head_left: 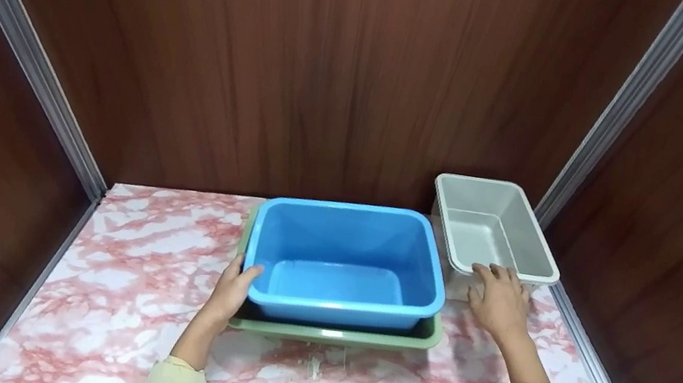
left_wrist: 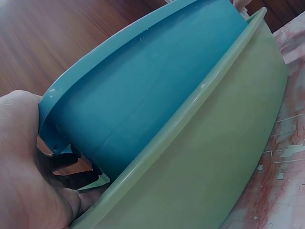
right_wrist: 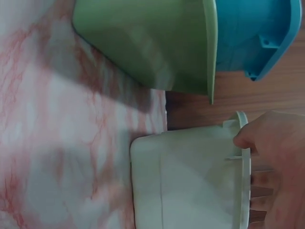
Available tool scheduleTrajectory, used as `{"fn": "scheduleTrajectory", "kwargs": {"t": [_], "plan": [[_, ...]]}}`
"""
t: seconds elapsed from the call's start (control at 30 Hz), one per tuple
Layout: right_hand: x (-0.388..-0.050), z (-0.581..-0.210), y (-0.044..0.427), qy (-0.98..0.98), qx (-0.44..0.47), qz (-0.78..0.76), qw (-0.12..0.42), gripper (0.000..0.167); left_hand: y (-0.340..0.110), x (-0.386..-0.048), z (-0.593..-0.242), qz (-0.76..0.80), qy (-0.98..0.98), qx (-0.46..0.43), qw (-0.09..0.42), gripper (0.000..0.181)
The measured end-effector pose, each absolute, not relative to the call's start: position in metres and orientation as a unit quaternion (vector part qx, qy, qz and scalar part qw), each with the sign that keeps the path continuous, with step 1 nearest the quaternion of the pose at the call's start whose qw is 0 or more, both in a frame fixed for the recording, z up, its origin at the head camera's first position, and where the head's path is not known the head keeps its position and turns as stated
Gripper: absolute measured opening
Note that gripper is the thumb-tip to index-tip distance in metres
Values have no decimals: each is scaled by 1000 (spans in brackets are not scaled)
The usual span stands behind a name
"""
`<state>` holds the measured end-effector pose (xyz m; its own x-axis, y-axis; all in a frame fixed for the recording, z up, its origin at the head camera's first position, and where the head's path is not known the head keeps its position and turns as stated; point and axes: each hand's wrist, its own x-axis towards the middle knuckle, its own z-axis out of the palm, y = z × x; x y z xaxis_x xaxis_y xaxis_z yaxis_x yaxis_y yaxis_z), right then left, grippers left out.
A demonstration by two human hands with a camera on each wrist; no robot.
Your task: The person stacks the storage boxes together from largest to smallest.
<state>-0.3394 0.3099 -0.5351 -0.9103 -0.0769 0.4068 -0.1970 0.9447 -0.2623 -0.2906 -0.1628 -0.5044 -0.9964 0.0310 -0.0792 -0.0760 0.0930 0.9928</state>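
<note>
A blue plastic bin (head_left: 337,281) sits inside a larger green bin (head_left: 331,336), whose rim shows along the front and left. My left hand (head_left: 227,292) grips the blue bin's left rim, thumb over the edge, and in the left wrist view its other fingers reach down between the two bins. At the right, a smaller light grey bin (head_left: 480,232) stands on the table near the back wall. The fingers of my right hand (head_left: 500,306) hook over its near rim, while the thumb presses the outer wall below the rim, as the right wrist view shows.
Under the bins lies a tabletop (head_left: 141,269) with a red and white marbled pattern. Brown wood-grain panels (head_left: 332,79) enclose the back and both sides, with metal strips (head_left: 628,94) at the corners. Small pale scraps (head_left: 314,366) mark the surface in front of the green bin.
</note>
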Motion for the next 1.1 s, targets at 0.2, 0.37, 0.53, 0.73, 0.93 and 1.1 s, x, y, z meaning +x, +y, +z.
{"fn": "scheduleTrajectory", "kwargs": {"t": [0.2,0.37,0.53,0.73,0.93,1.1], "plan": [[-330,-539,310,-965,70,151,202,43,-164,-295,-525,675,737,-17,32,59],[-326,-541,311,-968,67,155,186,44,-165,-301,-541,669,743,-25,21,60],[-328,-535,309,-966,67,165,188,44,-164,-305,-540,670,742,-21,3,58],[-326,-532,309,-966,70,171,180,44,-164,-305,-538,673,740,-25,-4,57],[-318,-530,309,-968,73,169,169,45,-165,-303,-540,667,745,-20,-4,58],[-320,-526,305,-968,75,166,171,44,-167,-304,-536,662,749,-24,-8,60]]}}
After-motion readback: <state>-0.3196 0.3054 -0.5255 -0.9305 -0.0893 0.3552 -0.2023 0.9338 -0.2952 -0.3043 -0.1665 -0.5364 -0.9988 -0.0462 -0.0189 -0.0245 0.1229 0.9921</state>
